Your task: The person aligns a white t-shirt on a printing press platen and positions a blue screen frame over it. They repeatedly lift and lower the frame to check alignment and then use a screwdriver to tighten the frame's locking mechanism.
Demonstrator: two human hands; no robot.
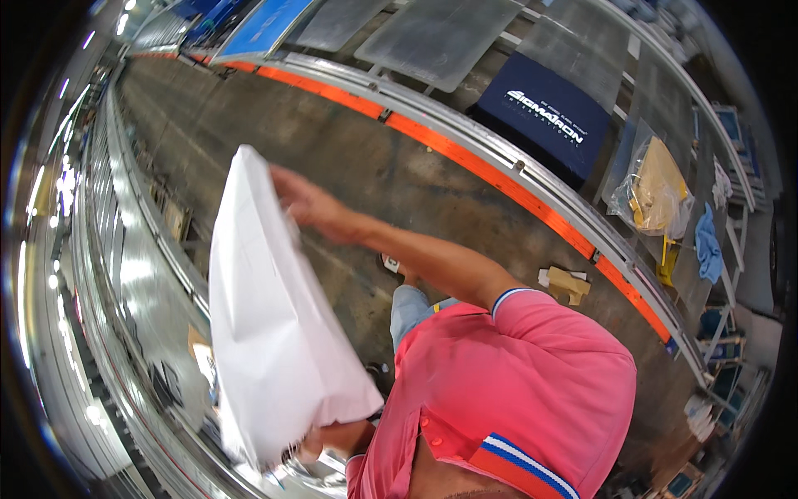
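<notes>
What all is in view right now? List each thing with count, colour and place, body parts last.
soft sheet-like item: one, white, left of centre, by both hands
printed block-shaped item: one, navy, on the far rack
flat boards: several, grey, along the rack
board: one, blue, top left
rail: one, orange, along the rack's near side
clear bag: one, tan contents, on the rack, right
cloth: one, blue, right of the bag
cardboard scrap: one, brown, on the floor
small background items: uncountable
shirt: one, pink, lower centre
left hand: one, bare, at the white item's lower end, partly hidden
right hand: one, bare, at its upper right edge
</notes>
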